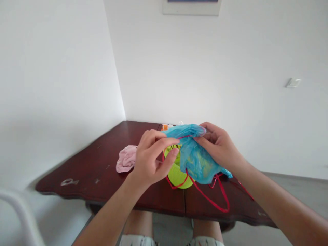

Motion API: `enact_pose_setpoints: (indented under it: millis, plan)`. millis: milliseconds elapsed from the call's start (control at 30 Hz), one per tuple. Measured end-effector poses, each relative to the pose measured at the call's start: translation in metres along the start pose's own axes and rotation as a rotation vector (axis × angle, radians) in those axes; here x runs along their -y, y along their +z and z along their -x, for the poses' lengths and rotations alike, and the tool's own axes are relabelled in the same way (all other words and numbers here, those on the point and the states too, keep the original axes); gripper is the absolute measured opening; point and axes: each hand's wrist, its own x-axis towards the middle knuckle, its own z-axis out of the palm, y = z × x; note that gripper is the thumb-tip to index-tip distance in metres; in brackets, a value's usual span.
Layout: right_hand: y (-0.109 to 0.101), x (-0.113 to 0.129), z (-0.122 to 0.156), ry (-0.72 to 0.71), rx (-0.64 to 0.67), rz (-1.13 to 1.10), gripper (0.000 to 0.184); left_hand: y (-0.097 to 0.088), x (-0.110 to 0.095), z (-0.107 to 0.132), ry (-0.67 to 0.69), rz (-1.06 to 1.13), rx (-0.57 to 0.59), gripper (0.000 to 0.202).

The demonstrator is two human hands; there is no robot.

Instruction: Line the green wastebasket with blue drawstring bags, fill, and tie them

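A thin blue plastic bag point(198, 164) with red drawstrings is draped over the right side of a yellow-green mesh basket point(176, 176) on the table. My right hand point(217, 141) pinches the bag's gathered upper edge between thumb and fingers. At the bag's left side, my left hand point(152, 155) has its index finger against the blue plastic near a red string. Its thumb stands a little apart, with basket mesh showing in the gap. Red drawstring loops point(222, 203) hang below the bag, over the table. The plastic hides much of the basket's rim.
A crumpled pink cloth point(126, 159) lies left of the basket on the dark red-brown table point(102, 181). Behind the bag, a small orange and white item point(164, 127) is partly hidden. White walls stand behind and to the left. A pale curved bar point(20, 208) is at lower left.
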Motion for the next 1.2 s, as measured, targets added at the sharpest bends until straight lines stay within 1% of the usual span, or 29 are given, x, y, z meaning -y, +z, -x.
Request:
enact_pose_setpoints:
  millis: [33,67,100,133,200,233,267,300,333,400,433,500,567,667,733,800,867,967,1033,1100,1200]
  plan:
    - [-0.003,-0.003,-0.001,0.027,0.011,-0.009,0.049,-0.002,0.002,0.0,0.004,-0.029,-0.067,0.014]
    - [-0.005,-0.006,-0.001,0.044,0.014,-0.015,0.049,-0.002,0.004,0.001,-0.026,-0.024,-0.107,0.012]
    - [-0.006,-0.009,-0.002,0.046,0.011,-0.018,0.049,0.0,0.007,0.0,-0.092,0.021,-0.095,0.013]
    - [-0.006,-0.012,-0.003,0.036,0.005,-0.017,0.049,0.003,0.011,-0.001,-0.181,0.109,-0.031,0.016]
    - [-0.003,-0.017,-0.004,-0.013,-0.009,0.001,0.049,0.015,0.018,-0.003,-0.366,0.358,0.172,0.026]
    - [-0.001,-0.02,-0.005,-0.044,-0.01,0.018,0.048,0.022,0.022,-0.004,-0.437,0.479,0.26,0.031]
    - [0.003,-0.022,-0.005,-0.074,-0.004,0.04,0.046,0.03,0.026,-0.005,-0.491,0.578,0.32,0.036]
    - [0.006,-0.025,-0.004,-0.1,0.005,0.065,0.042,0.037,0.029,-0.006,-0.527,0.653,0.354,0.039]
    - [0.008,-0.027,-0.003,-0.124,0.018,0.091,0.038,0.044,0.032,-0.007,-0.552,0.71,0.365,0.042]
    - [0.011,-0.031,0.0,-0.15,0.035,0.144,0.033,0.054,0.036,-0.008,-0.594,0.799,0.356,0.044]
    - [0.011,-0.032,0.002,-0.149,0.038,0.168,0.035,0.056,0.037,-0.009,-0.612,0.834,0.345,0.044]
    - [0.008,-0.034,0.008,-0.122,0.045,0.197,0.043,0.057,0.039,-0.01,-0.667,0.891,0.317,0.041]
    - [0.001,-0.034,0.014,-0.077,0.057,0.19,0.052,0.055,0.04,-0.011,-0.756,0.965,0.296,0.035]
    - [-0.011,-0.031,0.019,0.007,0.045,0.101,0.057,0.049,0.037,-0.014,-0.883,1.108,0.252,0.029]
    - [-0.017,-0.031,0.021,0.047,0.007,0.077,0.058,0.045,0.034,-0.018,-0.912,1.179,0.244,0.028]
    - [-0.021,-0.034,0.021,0.037,-0.028,0.14,0.058,0.041,0.03,-0.023,-0.933,1.226,0.252,0.029]
    - [-0.024,-0.038,0.021,-0.013,-0.036,0.263,0.056,0.038,0.027,-0.028,-0.967,1.243,0.256,0.033]
    - [-0.027,-0.041,0.024,-0.076,-0.016,0.459,0.039,0.037,0.025,-0.032,-1.009,1.225,0.262,0.039]
    - [-0.027,-0.039,0.026,-0.09,0.012,0.51,0.033,0.038,0.024,-0.033,-1.022,1.207,0.253,0.04]
    - [-0.023,-0.036,0.028,-0.055,0.08,0.405,0.034,0.043,0.021,-0.033,-1.029,1.219,0.245,0.039]
    - [-0.012,-0.037,0.029,0.086,0.165,0.04,0.043,0.054,0.017,-0.037,-1.019,1.274,0.271,0.038]
